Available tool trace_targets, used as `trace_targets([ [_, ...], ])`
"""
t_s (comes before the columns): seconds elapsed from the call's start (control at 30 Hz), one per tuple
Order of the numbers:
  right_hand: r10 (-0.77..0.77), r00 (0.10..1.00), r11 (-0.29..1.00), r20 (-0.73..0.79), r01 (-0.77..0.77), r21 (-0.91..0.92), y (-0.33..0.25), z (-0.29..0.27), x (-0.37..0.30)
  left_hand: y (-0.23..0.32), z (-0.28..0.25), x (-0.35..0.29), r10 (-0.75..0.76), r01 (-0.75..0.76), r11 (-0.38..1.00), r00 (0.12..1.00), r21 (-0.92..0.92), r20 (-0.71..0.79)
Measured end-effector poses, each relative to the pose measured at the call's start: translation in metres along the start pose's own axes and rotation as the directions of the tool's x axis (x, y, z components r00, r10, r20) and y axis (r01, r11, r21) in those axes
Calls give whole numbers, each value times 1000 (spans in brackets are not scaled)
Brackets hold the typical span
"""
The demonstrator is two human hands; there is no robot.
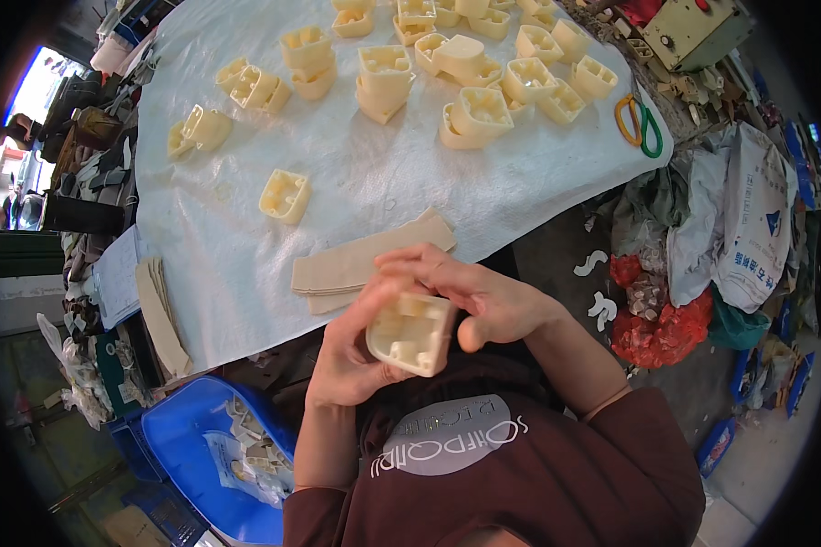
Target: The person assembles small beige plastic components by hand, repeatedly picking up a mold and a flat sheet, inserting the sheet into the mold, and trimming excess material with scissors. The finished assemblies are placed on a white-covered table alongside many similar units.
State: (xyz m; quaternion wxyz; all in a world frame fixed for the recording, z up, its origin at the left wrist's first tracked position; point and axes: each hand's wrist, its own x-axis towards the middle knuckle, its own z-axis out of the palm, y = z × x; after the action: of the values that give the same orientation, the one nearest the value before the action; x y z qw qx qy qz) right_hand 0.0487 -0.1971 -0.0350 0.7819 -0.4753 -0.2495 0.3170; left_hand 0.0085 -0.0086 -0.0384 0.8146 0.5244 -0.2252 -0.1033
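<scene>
A cream moulded plastic piece (413,335), hollow with small posts inside, is held in front of my chest. My left hand (345,357) grips it from the left, the thumb at its lower edge; its upper fingers are partly smeared by motion. Over the far side of the piece reaches my right hand (483,294), fingers stretched out and thumb apart; whether it touches the piece I cannot tell. Just beyond both hands, a small stack of beige strips (365,264) lies on the white-covered table (219,292). Farther off sits a single similar cream piece (285,195).
Several more cream pieces (385,77), some stacked, cover the table's far part. Green-and-orange-handled scissors (639,125) lie at its right edge. A blue bin (178,428) with scraps stands at lower left; red bags (670,333) and white sacks (748,219) are on the right.
</scene>
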Motion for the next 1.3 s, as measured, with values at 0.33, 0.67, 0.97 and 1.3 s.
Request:
trace_targets([
  [0.33,-91,962,994,-258,72,-81,-14,32,7,3,32,4,76,78,790,972,608,-223],
  [0.67,-218,948,952,-231,155,-265,7,29,9,-6,36,11,73,31,978,871,204,-486],
  [0.97,-221,965,751,-144,74,-656,-3,16,5,-4,17,3,-143,141,989,919,-32,-367],
  [1.3,-325,928,625,-182,66,-778,9,29,6,-11,18,5,-244,88,893,919,-442,-309],
])
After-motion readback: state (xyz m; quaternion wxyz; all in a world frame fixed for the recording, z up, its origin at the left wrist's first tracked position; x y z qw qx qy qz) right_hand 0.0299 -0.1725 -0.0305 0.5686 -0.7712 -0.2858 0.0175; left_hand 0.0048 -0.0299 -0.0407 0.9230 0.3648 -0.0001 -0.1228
